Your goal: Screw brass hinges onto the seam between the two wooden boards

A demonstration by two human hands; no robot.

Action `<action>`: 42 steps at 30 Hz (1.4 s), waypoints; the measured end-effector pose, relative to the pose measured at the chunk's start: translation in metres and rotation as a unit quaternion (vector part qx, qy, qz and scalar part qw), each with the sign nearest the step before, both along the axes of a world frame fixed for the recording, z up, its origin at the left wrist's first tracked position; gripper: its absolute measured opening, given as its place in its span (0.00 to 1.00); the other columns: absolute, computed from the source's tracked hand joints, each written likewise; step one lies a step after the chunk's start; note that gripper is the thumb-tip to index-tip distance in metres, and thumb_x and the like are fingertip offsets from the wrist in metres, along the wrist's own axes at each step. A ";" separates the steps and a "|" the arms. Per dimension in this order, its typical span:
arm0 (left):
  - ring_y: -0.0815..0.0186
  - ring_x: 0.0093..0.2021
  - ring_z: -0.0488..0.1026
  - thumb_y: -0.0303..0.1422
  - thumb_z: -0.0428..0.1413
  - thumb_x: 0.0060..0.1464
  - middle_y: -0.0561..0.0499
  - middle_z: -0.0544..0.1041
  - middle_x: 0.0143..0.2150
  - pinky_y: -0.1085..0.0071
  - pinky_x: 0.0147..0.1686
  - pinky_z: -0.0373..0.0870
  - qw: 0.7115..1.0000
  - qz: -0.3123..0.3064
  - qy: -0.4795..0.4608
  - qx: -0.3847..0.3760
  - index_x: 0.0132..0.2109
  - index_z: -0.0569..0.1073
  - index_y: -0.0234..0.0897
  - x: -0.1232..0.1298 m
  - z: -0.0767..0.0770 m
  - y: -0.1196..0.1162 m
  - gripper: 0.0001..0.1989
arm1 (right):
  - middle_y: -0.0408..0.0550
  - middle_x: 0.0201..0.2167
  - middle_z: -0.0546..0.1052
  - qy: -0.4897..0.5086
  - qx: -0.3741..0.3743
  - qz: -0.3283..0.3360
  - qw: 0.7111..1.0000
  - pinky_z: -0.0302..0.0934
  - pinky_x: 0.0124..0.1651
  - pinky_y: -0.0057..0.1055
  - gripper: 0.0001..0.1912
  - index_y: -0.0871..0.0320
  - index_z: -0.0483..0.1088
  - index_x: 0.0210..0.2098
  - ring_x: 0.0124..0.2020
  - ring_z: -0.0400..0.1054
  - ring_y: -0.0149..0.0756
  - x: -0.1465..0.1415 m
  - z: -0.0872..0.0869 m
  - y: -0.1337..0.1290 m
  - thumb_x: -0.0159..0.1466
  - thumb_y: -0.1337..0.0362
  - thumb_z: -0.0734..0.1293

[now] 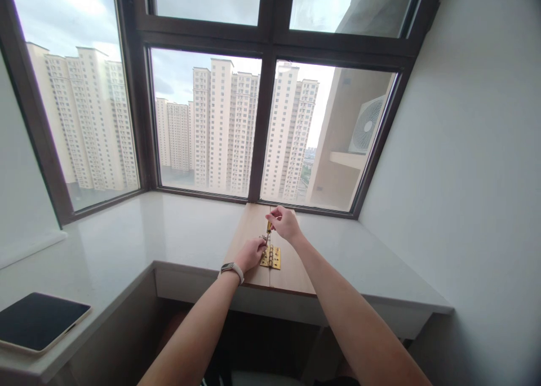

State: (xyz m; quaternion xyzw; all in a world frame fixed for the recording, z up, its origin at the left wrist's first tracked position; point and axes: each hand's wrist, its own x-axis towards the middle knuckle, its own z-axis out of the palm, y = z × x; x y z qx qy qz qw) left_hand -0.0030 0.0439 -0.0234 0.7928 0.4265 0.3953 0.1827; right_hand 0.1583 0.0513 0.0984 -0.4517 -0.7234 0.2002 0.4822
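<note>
My right hand (286, 225) is closed round the yellow handle of a screwdriver (269, 226), which points down with its shaft slightly tilted. A brass-coloured hinge (275, 258) lies unfolded over the seam between two light wooden boards (291, 273). At the hinge's left leaf, my left hand (251, 253) has its fingers pinched together close to the screwdriver's tip. What those fingers hold, if anything, is too small to make out. Several small metal pieces (262, 238) lie just beyond the hinge, partly hidden by my hands.
The boards rest on a white windowsill counter (194, 222), reaching from its front edge back to the window frame (253, 197). A dark-screened tablet (42, 321) lies on the counter's left arm. A white wall (456, 149) bounds the right side.
</note>
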 end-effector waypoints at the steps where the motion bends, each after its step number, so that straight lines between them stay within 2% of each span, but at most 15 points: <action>1: 0.63 0.37 0.73 0.31 0.53 0.64 0.46 0.80 0.38 0.70 0.39 0.64 1.000 0.000 0.001 0.001 0.38 0.76 0.37 0.000 0.000 0.000 0.08 | 0.44 0.30 0.79 0.002 0.003 -0.006 1.000 0.67 0.25 0.28 0.15 0.55 0.67 0.33 0.21 0.75 0.34 0.000 0.000 -0.001 0.62 0.52 0.73; 4: 0.63 0.36 0.73 0.30 0.52 0.64 0.47 0.79 0.36 0.70 0.37 0.63 1.000 0.001 0.008 0.000 0.36 0.75 0.37 0.001 0.001 0.000 0.09 | 0.45 0.32 0.79 0.005 -0.003 -0.004 1.000 0.64 0.22 0.27 0.18 0.55 0.65 0.33 0.20 0.75 0.33 0.001 0.000 -0.003 0.60 0.50 0.73; 9: 0.63 0.36 0.73 0.31 0.52 0.65 0.46 0.79 0.36 0.70 0.37 0.63 1.000 0.008 0.019 -0.002 0.35 0.74 0.37 0.002 0.000 0.001 0.10 | 0.50 0.45 0.79 0.011 -0.053 0.061 0.997 0.63 0.22 0.25 0.15 0.56 0.70 0.43 0.22 0.76 0.31 0.005 0.003 -0.003 0.64 0.52 0.70; 12: 0.62 0.37 0.73 0.31 0.52 0.65 0.46 0.80 0.38 0.70 0.39 0.64 1.000 0.008 0.023 -0.003 0.37 0.75 0.37 0.001 -0.001 0.002 0.09 | 0.50 0.43 0.80 0.024 -0.075 0.089 0.993 0.64 0.23 0.23 0.11 0.57 0.72 0.44 0.24 0.78 0.32 0.006 0.003 0.000 0.67 0.57 0.68; 17: 0.62 0.39 0.75 0.31 0.52 0.65 0.46 0.80 0.39 0.70 0.41 0.66 1.000 0.006 0.015 -0.003 0.38 0.75 0.37 0.001 -0.004 0.003 0.08 | 0.49 0.36 0.81 0.017 -0.044 0.056 0.997 0.66 0.25 0.26 0.08 0.58 0.73 0.40 0.24 0.77 0.34 0.006 0.000 0.005 0.65 0.61 0.69; 22: 0.62 0.39 0.75 0.31 0.52 0.64 0.45 0.81 0.40 0.70 0.41 0.66 1.000 0.005 0.009 -0.003 0.40 0.76 0.37 0.000 -0.004 0.003 0.08 | 0.47 0.31 0.80 -0.002 -0.011 0.026 1.000 0.68 0.26 0.29 0.10 0.57 0.71 0.36 0.23 0.76 0.35 0.006 -0.001 0.003 0.64 0.57 0.70; 27: 0.62 0.37 0.74 0.30 0.52 0.64 0.45 0.80 0.38 0.70 0.39 0.65 1.000 0.008 0.015 -0.005 0.38 0.76 0.37 0.001 -0.001 0.002 0.09 | 0.43 0.27 0.77 -0.012 0.011 -0.005 1.000 0.66 0.25 0.28 0.17 0.54 0.64 0.32 0.21 0.74 0.34 0.004 -0.001 -0.003 0.62 0.51 0.72; 29: 0.62 0.37 0.74 0.31 0.52 0.64 0.46 0.80 0.37 0.70 0.38 0.64 1.000 0.008 0.018 -0.008 0.37 0.76 0.37 0.001 0.001 0.001 0.09 | 0.43 0.28 0.77 -0.006 0.015 -0.011 1.000 0.65 0.24 0.28 0.18 0.54 0.63 0.31 0.21 0.74 0.34 0.003 -0.001 -0.003 0.61 0.50 0.72; 31: 0.62 0.37 0.74 0.31 0.52 0.64 0.46 0.80 0.37 0.70 0.38 0.64 1.000 0.008 0.021 -0.013 0.37 0.76 0.37 0.001 0.003 0.000 0.10 | 0.45 0.34 0.79 0.001 0.006 -0.004 1.000 0.63 0.23 0.27 0.17 0.55 0.65 0.34 0.20 0.74 0.32 0.003 -0.001 -0.004 0.62 0.50 0.71; 35: 0.62 0.36 0.73 0.31 0.52 0.64 0.46 0.80 0.37 0.69 0.38 0.64 1.000 0.007 0.023 -0.012 0.36 0.76 0.37 0.001 0.004 -0.001 0.10 | 0.51 0.47 0.79 0.019 -0.057 0.061 0.996 0.63 0.22 0.24 0.14 0.55 0.70 0.45 0.22 0.76 0.30 0.004 0.002 -0.003 0.65 0.54 0.68; 38: 0.62 0.37 0.74 0.31 0.51 0.65 0.45 0.80 0.38 0.70 0.39 0.65 1.000 0.005 0.018 -0.008 0.36 0.75 0.37 0.001 0.002 -0.001 0.10 | 0.51 0.46 0.80 0.032 -0.104 0.110 0.988 0.62 0.22 0.22 0.12 0.57 0.72 0.48 0.26 0.78 0.31 0.006 0.004 -0.002 0.68 0.59 0.66; 42: 0.62 0.39 0.75 0.32 0.52 0.64 0.45 0.81 0.40 0.70 0.40 0.66 1.000 0.000 0.009 -0.009 0.37 0.75 0.38 0.001 -0.002 0.002 0.09 | 0.51 0.42 0.82 0.038 -0.092 0.086 0.991 0.62 0.22 0.22 0.09 0.58 0.73 0.45 0.25 0.78 0.32 0.008 0.003 0.001 0.67 0.62 0.67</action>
